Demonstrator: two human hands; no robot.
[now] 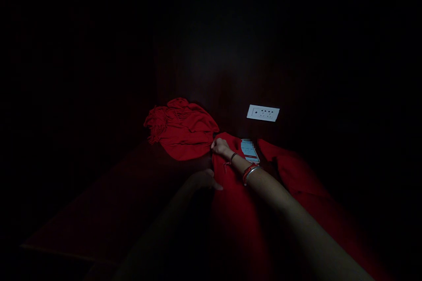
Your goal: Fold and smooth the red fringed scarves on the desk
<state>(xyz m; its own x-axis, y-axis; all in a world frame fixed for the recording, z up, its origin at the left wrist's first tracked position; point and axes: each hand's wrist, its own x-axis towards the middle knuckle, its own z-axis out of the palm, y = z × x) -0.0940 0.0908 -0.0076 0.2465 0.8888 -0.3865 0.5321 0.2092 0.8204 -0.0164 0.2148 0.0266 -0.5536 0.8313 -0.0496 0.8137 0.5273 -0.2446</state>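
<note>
The scene is very dark. A red fringed shawl [183,129] lies bunched on a dark surface, and more of the red cloth [235,202] stretches toward me. My right hand [220,145] reaches forward and pinches the cloth where the bunched part meets the flat part; bangles and threads circle its wrist. Barely visible in shadow, my left hand [202,181] rests at the near left edge of the red cloth, touching it.
A phone with a lit screen [249,151] lies on the cloth just right of my right wrist. A white socket plate [263,113] sits on the dark wall behind. Another red fold [296,171] runs off to the right.
</note>
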